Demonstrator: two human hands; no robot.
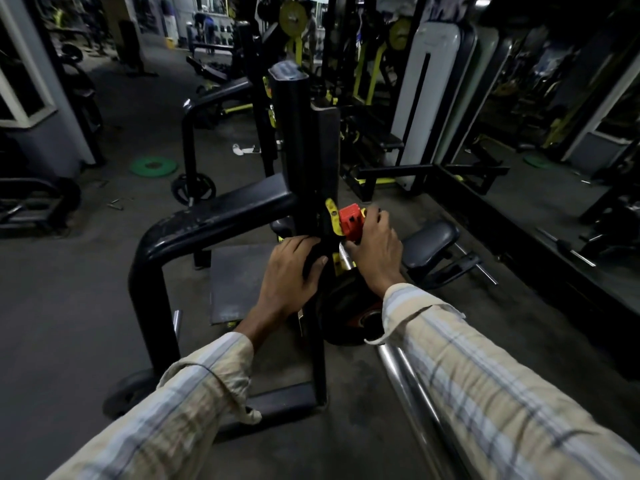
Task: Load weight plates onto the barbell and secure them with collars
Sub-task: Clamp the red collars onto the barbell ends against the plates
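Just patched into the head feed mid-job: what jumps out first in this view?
The red collar at centre frame stands out against the dark gym, with the right hand gripping it beside a yellow bracket. The left hand holds a black plate against the black upright post. A chrome barbell runs toward the lower right, and a green plate lies on the floor at the left.

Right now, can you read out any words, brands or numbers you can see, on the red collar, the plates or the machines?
None can be read.
Red collar: no lettering shows.
Black plate: too dark to tell.
Green plate on the floor: any marks are too small and blurred.
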